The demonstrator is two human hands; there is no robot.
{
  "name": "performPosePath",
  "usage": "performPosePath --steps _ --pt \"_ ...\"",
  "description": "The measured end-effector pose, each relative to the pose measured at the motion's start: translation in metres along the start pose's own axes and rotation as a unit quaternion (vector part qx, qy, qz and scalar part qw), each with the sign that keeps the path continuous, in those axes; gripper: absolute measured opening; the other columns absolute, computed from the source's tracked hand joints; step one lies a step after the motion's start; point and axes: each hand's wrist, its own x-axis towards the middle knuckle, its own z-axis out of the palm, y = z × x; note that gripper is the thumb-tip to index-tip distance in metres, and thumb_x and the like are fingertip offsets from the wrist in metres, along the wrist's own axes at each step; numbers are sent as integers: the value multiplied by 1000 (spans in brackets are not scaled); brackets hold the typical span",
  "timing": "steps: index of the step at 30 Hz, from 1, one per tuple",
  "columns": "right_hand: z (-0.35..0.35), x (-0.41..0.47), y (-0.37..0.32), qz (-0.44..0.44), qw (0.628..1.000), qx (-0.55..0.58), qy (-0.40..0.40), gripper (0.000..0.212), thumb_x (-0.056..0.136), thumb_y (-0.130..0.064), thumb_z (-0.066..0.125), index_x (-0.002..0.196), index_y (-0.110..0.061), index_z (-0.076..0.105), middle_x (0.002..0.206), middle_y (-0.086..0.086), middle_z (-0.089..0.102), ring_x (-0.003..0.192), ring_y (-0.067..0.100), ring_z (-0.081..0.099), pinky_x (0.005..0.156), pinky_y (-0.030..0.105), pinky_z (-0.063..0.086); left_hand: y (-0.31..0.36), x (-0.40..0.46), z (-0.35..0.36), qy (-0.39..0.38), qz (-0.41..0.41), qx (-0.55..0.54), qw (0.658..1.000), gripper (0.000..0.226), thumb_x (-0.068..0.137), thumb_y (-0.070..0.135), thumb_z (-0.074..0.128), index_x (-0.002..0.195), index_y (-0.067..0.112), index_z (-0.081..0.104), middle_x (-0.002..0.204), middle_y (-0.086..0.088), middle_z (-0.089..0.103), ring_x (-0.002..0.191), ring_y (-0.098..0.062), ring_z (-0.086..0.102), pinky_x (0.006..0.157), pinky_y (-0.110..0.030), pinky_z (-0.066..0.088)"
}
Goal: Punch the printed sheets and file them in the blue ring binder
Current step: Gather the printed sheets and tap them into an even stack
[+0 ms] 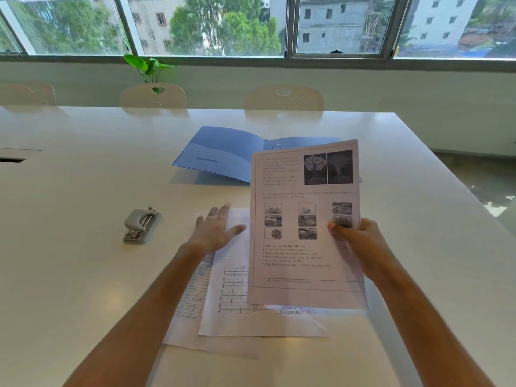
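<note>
Right hand: the right hand [356,237] pinched a printed sheet [305,224] by its right edge, thumb on the front, and held it raised and tilted above the desk [83,169].
Left hand: the left hand [216,226] lay flat with fingers spread and straight, resting on the far end of the loose sheets [251,319] and gripping nothing.
Loose sheets: at least two pages with printed tables lay overlapped and askew at the near centre of the desk, partly under the raised sheet.
Binder: the blue ring binder [223,155] lay open at the far centre, a metal ring showing at its spine, its right half hidden behind the raised sheet.
Punch: a grey hole punch [141,225] sat to the left of the papers, apart from both hands.
Background: pale chairs [284,98] stood along the far side, and a green plant [148,67] rose below the window [212,26].
</note>
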Motion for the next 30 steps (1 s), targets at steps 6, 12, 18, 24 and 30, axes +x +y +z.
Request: performPosePath --steps 6,12,18,24,30 --pt "3 3 7 13 1000 0 -6 12 87 -5 66 90 -13 74 89 8 78 78 27 75 62 34 60 -6 -5 11 40 23 57 997 90 86 70 35 153 18 6 159 -13 21 149 -24 7 118 -52 1" --pt "3 5 13 17 1000 -3 -1 11 87 -5 67 87 -14 75 85 5 78 74 24 75 55 27 58 1 -11 19 147 58 35 987 80 86 60 51 148 15 26 144 -6 51 145 -26 24 119 -48 12" --pt "4 2 22 48 999 -8 -1 9 88 -7 66 88 -13 72 81 4 78 71 23 75 51 26 57 16 -19 16 253 44 -138 957 70 74 24 80 136 14 48 110 -11 69 98 -30 62 84 -38 51" --pt "3 -2 23 58 997 5 -48 13 89 -11 66 102 -9 68 92 10 77 81 30 75 61 36 60 24 -26 -1 209 -20 -391 896 66 77 16 77 136 23 47 104 -4 65 85 -27 68 71 -39 60" --pt "5 -3 16 50 994 29 -98 24 87 -11 66 110 -7 64 101 16 75 90 37 73 75 49 60 29 -35 -19 116 -9 -600 792 59 76 16 77 128 30 52 108 -8 71 83 -28 72 69 -44 61"
